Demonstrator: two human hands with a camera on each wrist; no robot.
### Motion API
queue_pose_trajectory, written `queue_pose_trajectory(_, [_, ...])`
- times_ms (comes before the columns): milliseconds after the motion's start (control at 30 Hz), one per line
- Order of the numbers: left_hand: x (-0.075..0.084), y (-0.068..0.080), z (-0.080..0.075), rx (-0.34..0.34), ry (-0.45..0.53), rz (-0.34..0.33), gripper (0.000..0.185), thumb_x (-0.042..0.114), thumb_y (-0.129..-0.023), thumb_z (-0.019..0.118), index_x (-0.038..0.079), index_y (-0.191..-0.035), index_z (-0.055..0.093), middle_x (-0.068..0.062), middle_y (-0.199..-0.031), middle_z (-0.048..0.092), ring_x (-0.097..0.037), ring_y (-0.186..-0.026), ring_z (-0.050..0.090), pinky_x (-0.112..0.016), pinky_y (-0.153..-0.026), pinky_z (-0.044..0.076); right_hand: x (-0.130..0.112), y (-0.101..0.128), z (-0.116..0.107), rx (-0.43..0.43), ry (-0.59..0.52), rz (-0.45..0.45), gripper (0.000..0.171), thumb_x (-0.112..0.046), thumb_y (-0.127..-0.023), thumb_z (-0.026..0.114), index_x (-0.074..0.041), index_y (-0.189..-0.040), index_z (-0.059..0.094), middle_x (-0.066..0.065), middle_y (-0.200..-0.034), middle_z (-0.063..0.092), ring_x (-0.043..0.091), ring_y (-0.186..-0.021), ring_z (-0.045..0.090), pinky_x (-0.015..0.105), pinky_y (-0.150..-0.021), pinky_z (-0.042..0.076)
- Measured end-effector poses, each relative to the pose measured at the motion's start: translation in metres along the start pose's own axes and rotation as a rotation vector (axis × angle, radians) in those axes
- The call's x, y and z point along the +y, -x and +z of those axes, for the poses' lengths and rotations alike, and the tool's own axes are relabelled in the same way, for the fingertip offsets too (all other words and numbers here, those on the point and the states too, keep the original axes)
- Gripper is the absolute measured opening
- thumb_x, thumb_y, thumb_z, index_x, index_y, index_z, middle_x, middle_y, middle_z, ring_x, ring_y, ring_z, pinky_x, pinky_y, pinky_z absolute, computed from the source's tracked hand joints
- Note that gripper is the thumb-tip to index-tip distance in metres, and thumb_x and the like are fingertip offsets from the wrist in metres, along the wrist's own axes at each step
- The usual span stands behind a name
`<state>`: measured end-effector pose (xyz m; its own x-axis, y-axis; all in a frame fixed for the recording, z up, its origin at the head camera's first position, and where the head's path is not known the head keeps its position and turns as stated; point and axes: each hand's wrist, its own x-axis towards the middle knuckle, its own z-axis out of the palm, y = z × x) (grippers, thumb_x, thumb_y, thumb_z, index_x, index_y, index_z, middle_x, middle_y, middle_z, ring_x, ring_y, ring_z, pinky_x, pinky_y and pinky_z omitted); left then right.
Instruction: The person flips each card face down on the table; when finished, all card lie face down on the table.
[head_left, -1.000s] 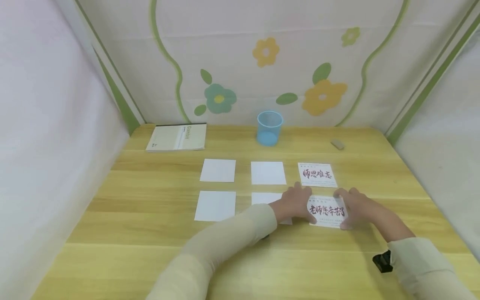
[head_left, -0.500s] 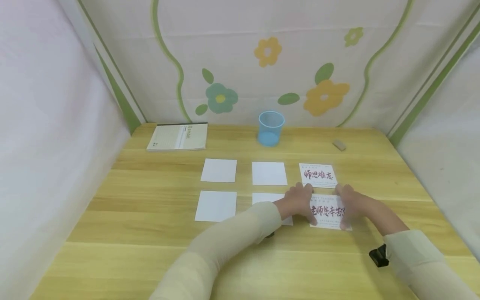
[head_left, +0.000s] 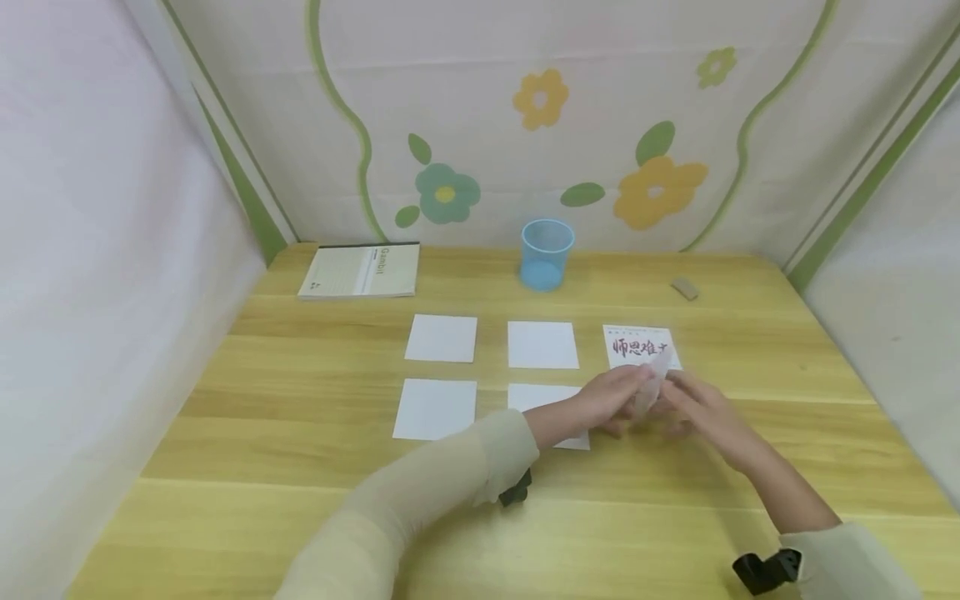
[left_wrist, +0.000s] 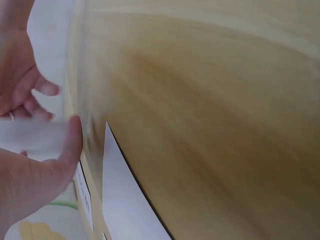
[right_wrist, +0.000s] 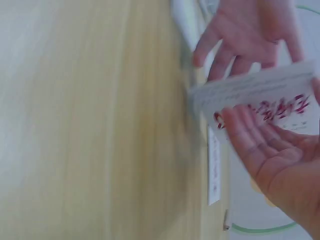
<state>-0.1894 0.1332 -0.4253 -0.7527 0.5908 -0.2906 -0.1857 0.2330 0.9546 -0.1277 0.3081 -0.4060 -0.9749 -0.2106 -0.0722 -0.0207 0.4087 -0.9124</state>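
A square white card with red lettering (head_left: 661, 362) stands tilted and blurred between my two hands, over the right part of the table. My left hand (head_left: 609, 395) holds its left side; in the left wrist view the thumb (left_wrist: 72, 140) lies at the card's end. From the other side my right hand (head_left: 708, 414) holds it, its fingers (right_wrist: 245, 127) against the lettered face in the right wrist view. Right behind the hands lies a second lettered card (head_left: 630, 347), partly covered by the raised one. A blank white card (head_left: 536, 396) lies under my left forearm.
Three more blank cards lie to the left: one front left (head_left: 435, 408), one back left (head_left: 441, 337), one in the back middle (head_left: 542, 344). Along the back stand a blue cup (head_left: 546, 254), a notebook (head_left: 360, 271) and a small grey-brown block (head_left: 684, 288). Cloth walls enclose the table.
The front lettered card lay flat, face up, between my hands; now it is lifted and turned on edge. My hands have come closer together with it.
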Motion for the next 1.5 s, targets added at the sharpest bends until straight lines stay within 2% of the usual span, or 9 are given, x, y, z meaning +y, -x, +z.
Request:
queue_pose_trajectory(100, [0.001, 0.003, -0.001, 0.043, -0.086, 0.052, 0.037, 0.048, -0.091, 0.051, 0.029, -0.121, 0.059, 0.004, -0.123, 0.056, -0.019, -0.110, 0.053, -0.038, -0.077, 0.050, -0.011, 0.003, -0.002, 0.073, -0.203, -0.014, 0.038, -0.020, -0.099, 0.044, 0.003, -0.129, 0.045, 0.013, -0.102, 0.065, 0.024, -0.089, 0.063, 0.042, -0.067, 0.054])
queue_pose_trajectory(233, [-0.002, 0.006, -0.001, 0.041, -0.171, 0.101, 0.028, 0.036, -0.089, 0.060, 0.030, -0.115, 0.063, 0.010, -0.134, 0.047, -0.019, -0.121, 0.045, -0.042, -0.089, 0.044, -0.018, 0.001, -0.001, 0.107, -0.226, 0.024, 0.030, -0.017, -0.096, 0.051, -0.002, -0.122, 0.050, 0.008, -0.093, 0.065, 0.018, -0.081, 0.064, 0.041, -0.066, 0.055])
queue_pose_trajectory(400, [-0.005, 0.008, 0.002, 0.046, -0.104, 0.136, 0.028, 0.035, -0.086, 0.065, 0.025, -0.112, 0.064, 0.012, -0.124, 0.053, -0.015, -0.107, 0.054, -0.036, -0.080, 0.049, -0.022, -0.003, 0.008, 0.188, -0.100, 0.063, 0.035, -0.010, -0.090, 0.060, 0.005, -0.115, 0.040, 0.007, -0.089, 0.056, 0.016, -0.071, 0.062, 0.039, -0.060, 0.055])
queue_pose_trajectory(633, [-0.002, 0.010, 0.000, 0.234, 0.066, -0.005, 0.033, 0.017, -0.078, 0.075, 0.020, -0.107, 0.060, 0.000, -0.087, 0.062, -0.020, -0.071, 0.063, -0.037, -0.057, 0.053, -0.022, 0.005, -0.018, 0.336, -0.093, 0.013, 0.026, -0.003, -0.087, 0.060, -0.015, -0.109, 0.054, -0.010, -0.088, 0.062, 0.006, -0.074, 0.060, 0.024, -0.056, 0.052])
queue_pose_trajectory(733, [-0.005, 0.007, -0.002, 0.286, 0.067, -0.056, 0.026, 0.005, -0.077, 0.072, 0.014, -0.099, 0.062, -0.004, -0.070, 0.063, -0.023, -0.060, 0.063, -0.035, -0.055, 0.054, -0.007, 0.009, -0.032, 0.326, -0.002, 0.027, 0.025, -0.010, -0.088, 0.062, -0.009, -0.113, 0.057, -0.004, -0.096, 0.062, 0.001, -0.079, 0.058, 0.023, -0.060, 0.051])
queue_pose_trajectory(900, [-0.012, 0.000, 0.000, 0.295, -0.115, -0.051, 0.019, -0.002, -0.075, 0.071, 0.009, -0.090, 0.068, -0.004, -0.057, 0.061, -0.017, -0.048, 0.059, -0.025, -0.048, 0.050, 0.028, 0.012, -0.041, 0.233, 0.370, 0.077, 0.034, -0.021, -0.089, 0.063, 0.002, -0.113, 0.060, 0.018, -0.101, 0.062, 0.006, -0.081, 0.057, 0.025, -0.064, 0.050])
queue_pose_trajectory(1167, [-0.009, -0.003, 0.004, 0.246, -0.621, 0.038, 0.014, 0.011, -0.074, 0.075, 0.011, -0.088, 0.072, 0.006, -0.078, 0.065, -0.006, -0.058, 0.055, -0.017, -0.061, 0.045, 0.044, 0.004, -0.034, 0.076, 0.719, -0.007, 0.017, -0.009, -0.083, 0.065, -0.007, -0.099, 0.071, 0.011, -0.090, 0.066, 0.028, -0.081, 0.059, 0.047, -0.072, 0.047])
queue_pose_trajectory(1333, [-0.005, -0.002, 0.003, 0.214, -0.738, 0.044, 0.015, 0.016, -0.075, 0.075, 0.013, -0.088, 0.070, 0.007, -0.085, 0.065, -0.006, -0.068, 0.054, -0.018, -0.064, 0.044, 0.034, -0.009, -0.036, -0.022, 0.820, -0.022, 0.013, -0.012, -0.082, 0.067, -0.009, -0.093, 0.072, -0.002, -0.078, 0.059, 0.016, -0.070, 0.051, 0.038, -0.064, 0.045])
queue_pose_trajectory(1500, [0.003, -0.013, -0.011, 0.262, -0.849, 0.131, 0.029, 0.018, -0.078, 0.072, 0.014, -0.106, 0.064, 0.003, -0.089, 0.062, -0.009, -0.064, 0.050, -0.021, -0.054, 0.041, 0.019, -0.031, -0.050, -0.032, 0.776, 0.053, 0.031, -0.019, -0.084, 0.066, -0.003, -0.111, 0.063, 0.012, -0.088, 0.059, 0.024, -0.076, 0.053, 0.039, -0.060, 0.046])
